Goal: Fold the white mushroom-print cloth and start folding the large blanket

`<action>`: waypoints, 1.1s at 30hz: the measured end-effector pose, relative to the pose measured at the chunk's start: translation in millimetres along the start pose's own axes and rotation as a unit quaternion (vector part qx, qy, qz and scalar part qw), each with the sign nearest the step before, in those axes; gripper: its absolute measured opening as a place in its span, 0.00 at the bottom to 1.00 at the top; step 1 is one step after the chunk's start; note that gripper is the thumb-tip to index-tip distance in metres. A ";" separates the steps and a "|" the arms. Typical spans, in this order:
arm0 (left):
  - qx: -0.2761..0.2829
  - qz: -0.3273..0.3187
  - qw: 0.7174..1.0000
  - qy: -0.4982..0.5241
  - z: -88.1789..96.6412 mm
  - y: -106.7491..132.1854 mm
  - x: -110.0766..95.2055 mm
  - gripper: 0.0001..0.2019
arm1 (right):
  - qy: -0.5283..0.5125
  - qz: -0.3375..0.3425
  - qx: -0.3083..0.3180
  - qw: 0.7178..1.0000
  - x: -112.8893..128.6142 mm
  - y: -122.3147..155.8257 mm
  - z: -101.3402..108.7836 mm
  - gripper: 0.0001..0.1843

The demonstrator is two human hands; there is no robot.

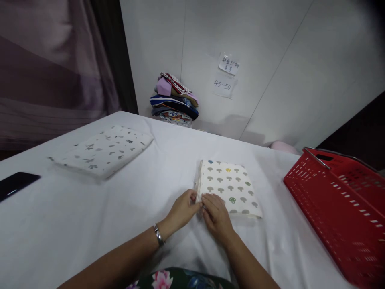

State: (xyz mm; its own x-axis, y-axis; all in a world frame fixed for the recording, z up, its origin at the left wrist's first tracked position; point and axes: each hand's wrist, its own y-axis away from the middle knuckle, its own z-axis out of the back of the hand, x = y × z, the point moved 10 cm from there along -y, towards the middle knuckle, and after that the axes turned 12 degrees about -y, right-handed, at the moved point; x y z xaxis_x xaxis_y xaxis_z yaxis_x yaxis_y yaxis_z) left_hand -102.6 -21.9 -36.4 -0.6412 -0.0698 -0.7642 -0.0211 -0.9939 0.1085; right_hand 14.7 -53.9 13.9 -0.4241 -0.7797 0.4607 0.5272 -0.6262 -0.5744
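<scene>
At the far left a mauve curtain (51, 68) hung in folds beside a dark upright strip (116, 52). Below it, a flat black object (18, 184) lay on the white-covered tabletop (156, 184), partly cut off by the picture's edge. A folded white cloth with grey leaf-like prints (111, 150) lay flat just to the right of that, slightly askew, touched by neither hand. Beyond the tabletop's far edge, a pile of folded fabrics (175, 100) in mixed colours leaned near the pale wall (267, 40).

The left hand (180, 210), with a silver band (159, 235) on its wrist, reached in from the near side; its fingers were narrow, pinching the near left corner of the mushroom-print cloth (228, 186). That cloth lay folded in a neat, thick block directly in front of the person, mostly grey mushrooms with a few blue, yellow and green ones. The right hand (217, 218) met the left at the same corner, its fingers bent and touching the cloth; whether they gripped it or only pressed, I could not tell. Flower-patterned clothing (180, 279) showed below the hands.

Farther right, two handwritten sheets were stuck to the wall, an upper one (228, 65) and a lower one (224, 86) reading "45-50". A rounded pink thing (283, 147) peeked over the tabletop's far edge, and a red basket (333, 204) with a metal handle stood at the right.
</scene>
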 end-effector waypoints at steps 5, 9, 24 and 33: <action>0.001 0.004 1.000 -0.017 -2.7 -0.3 1.0 0.07 | 0.000 -0.003 0.006 1.000 -2.8 0.2 -1.0 0.21; -0.012 -0.017 1.000 -0.014 -0.5 0.4 -4.8 0.07 | -0.010 0.002 0.012 1.000 -2.7 -0.1 -2.0 0.21; 0.072 -0.016 0.992 0.100 -16.9 -6.9 1.9 0.12 | -0.012 -0.003 0.025 1.000 -3.9 1.2 -7.0 0.24; 0.050 0.010 0.998 -0.040 1.9 -28.5 16.6 0.18 | 0.007 -0.005 0.056 0.998 -2.0 -2.0 -12.8 0.24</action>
State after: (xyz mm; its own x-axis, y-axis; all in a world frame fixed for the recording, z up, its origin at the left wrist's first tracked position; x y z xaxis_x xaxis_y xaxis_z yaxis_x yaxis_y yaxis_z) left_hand -114.1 5.5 -51.0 -0.7018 -0.0783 -0.7081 -0.0810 -0.9787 0.1885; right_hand 5.1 -51.1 5.5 -0.4399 -0.7732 0.4568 0.6016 -0.6313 -0.4894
